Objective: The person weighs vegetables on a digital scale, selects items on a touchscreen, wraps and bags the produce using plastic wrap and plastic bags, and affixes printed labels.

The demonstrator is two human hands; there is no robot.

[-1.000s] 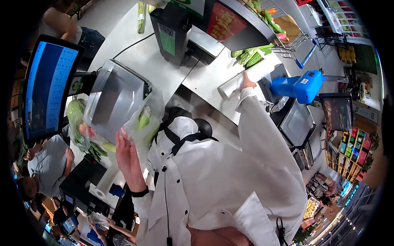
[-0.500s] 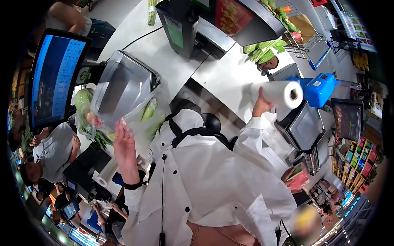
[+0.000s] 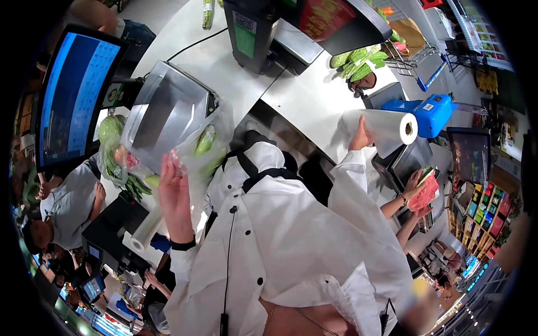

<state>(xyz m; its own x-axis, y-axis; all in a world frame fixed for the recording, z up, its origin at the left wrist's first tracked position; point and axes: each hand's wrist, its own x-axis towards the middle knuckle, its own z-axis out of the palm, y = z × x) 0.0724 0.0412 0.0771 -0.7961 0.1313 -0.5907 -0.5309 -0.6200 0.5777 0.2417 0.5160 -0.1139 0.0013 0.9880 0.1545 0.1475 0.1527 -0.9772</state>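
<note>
My left hand pinches the edge of a clear plastic bag with green-and-white vegetables inside. That bag lies beside a metal scale plate. Around a roll of clear plastic bags, my right hand is closed at its near end; the roll lies over the right counter. Another clear bag with leafy greens and something pink sits left of the scale plate.
A monitor stands at the left. Bitter melons and a blue device are at the upper right. At the right, another person's hands hold a wrapped watermelon piece. A second roll lies lower left.
The roll and my right hand have shifted slightly, and the roll's blur is gone. The other person's hands and the watermelon piece have moved up into clearer view. My left hand keeps hold of the bag.
</note>
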